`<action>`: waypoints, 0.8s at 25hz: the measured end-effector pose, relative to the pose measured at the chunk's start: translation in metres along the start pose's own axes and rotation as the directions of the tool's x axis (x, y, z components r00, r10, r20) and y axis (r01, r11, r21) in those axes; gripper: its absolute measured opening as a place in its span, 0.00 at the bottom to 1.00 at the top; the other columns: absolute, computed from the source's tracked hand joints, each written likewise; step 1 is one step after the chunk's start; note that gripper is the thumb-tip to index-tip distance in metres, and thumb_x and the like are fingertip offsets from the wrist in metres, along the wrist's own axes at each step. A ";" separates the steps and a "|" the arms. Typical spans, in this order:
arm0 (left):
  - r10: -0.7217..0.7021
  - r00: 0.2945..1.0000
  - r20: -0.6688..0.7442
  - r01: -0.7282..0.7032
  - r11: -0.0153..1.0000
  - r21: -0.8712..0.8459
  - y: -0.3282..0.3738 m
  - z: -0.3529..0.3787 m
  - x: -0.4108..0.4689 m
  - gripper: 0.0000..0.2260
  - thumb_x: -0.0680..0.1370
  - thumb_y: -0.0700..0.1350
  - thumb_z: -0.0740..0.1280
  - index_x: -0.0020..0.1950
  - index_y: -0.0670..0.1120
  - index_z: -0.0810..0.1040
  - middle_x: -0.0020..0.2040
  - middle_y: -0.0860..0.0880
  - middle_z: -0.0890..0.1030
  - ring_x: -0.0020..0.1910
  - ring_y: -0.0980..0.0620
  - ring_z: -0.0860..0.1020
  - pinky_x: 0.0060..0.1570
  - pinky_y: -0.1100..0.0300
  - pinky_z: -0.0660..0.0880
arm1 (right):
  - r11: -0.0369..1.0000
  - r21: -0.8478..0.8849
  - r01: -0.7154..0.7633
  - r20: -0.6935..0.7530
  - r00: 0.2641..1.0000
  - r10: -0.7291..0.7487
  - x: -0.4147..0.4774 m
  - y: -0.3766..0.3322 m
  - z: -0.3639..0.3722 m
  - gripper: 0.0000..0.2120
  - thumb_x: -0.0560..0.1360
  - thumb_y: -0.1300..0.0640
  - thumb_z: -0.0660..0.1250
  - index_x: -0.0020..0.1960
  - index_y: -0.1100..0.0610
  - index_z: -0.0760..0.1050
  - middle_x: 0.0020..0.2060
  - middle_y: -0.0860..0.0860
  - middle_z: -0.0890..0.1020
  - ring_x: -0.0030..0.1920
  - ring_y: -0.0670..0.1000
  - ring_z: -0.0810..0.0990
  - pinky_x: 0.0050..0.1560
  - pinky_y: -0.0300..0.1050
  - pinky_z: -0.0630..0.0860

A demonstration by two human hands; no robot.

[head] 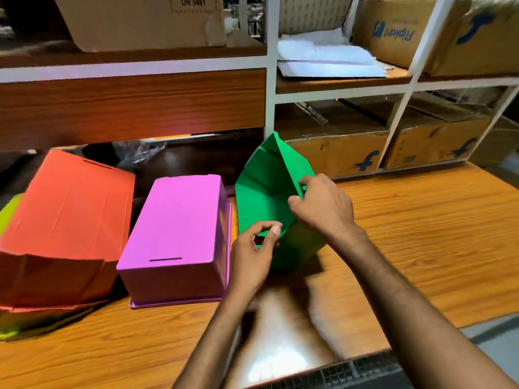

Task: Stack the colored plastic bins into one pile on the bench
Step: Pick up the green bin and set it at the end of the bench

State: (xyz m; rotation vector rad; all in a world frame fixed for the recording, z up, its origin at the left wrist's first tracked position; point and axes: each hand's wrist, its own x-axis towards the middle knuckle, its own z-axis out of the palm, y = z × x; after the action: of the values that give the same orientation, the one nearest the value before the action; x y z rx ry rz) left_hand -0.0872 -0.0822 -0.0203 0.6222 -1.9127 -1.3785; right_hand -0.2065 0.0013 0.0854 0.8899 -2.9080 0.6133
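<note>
A green bin (pixel 266 189) is tilted up off the wooden bench (pixel 421 226), right of centre. My right hand (pixel 323 206) grips its upper right edge. My left hand (pixel 252 254) pinches its lower edge with thumb and forefinger. A pink bin (pixel 179 234) lies upside down on the bench just left of the green one. At the far left an orange bin (pixel 64 228) sits upside down and tilted over a yellow-green bin (pixel 11 211), of which only slivers show.
Behind the bench stands a white-framed shelf unit (pixel 271 80) with cardboard boxes (pixel 339 153) and white papers (pixel 325 57). A wooden panel (pixel 132 105) spans the back left. The bench's front edge runs near my forearms at the lower right.
</note>
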 end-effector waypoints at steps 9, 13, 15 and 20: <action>-0.182 0.974 -0.131 0.203 0.966 0.163 -0.016 -0.002 0.010 0.16 0.77 0.45 0.73 0.64 0.51 0.79 0.61 0.56 0.75 0.59 0.56 0.73 0.58 0.57 0.73 | 0.942 0.310 -0.130 -0.156 0.970 0.185 -0.001 0.055 -0.004 0.18 0.79 0.55 0.64 0.68 0.52 0.77 0.59 0.50 0.81 0.52 0.49 0.80 0.44 0.44 0.79; -0.441 0.896 -0.060 0.430 0.893 -0.132 0.002 -0.003 0.025 0.22 0.80 0.42 0.71 0.73 0.44 0.72 0.63 0.50 0.77 0.57 0.54 0.77 0.44 0.68 0.75 | 0.797 0.596 -0.094 -0.167 0.957 0.237 -0.017 0.083 -0.013 0.13 0.78 0.59 0.63 0.60 0.49 0.77 0.55 0.49 0.82 0.53 0.50 0.81 0.48 0.52 0.82; -0.480 0.877 -0.003 0.470 0.861 -0.193 0.008 -0.001 0.034 0.18 0.80 0.40 0.69 0.70 0.41 0.75 0.62 0.44 0.82 0.51 0.51 0.81 0.34 0.72 0.74 | 0.684 0.726 -0.068 -0.141 0.959 0.246 -0.025 0.090 -0.015 0.13 0.79 0.60 0.63 0.61 0.48 0.75 0.54 0.47 0.81 0.53 0.47 0.81 0.49 0.50 0.83; -0.391 0.920 -0.028 0.380 0.906 -0.185 0.019 -0.001 0.047 0.12 0.80 0.36 0.69 0.63 0.41 0.77 0.44 0.49 0.81 0.39 0.57 0.79 0.31 0.71 0.75 | 0.603 0.794 -0.077 -0.064 0.976 0.209 -0.036 0.110 -0.013 0.14 0.78 0.65 0.65 0.60 0.52 0.76 0.50 0.47 0.81 0.48 0.45 0.80 0.39 0.38 0.75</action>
State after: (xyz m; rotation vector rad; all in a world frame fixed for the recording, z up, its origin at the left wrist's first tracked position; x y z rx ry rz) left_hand -0.1173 -0.1105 0.0099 0.9830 -1.6480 -1.7281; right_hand -0.2377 0.1086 0.0521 0.5678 -2.5091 1.9846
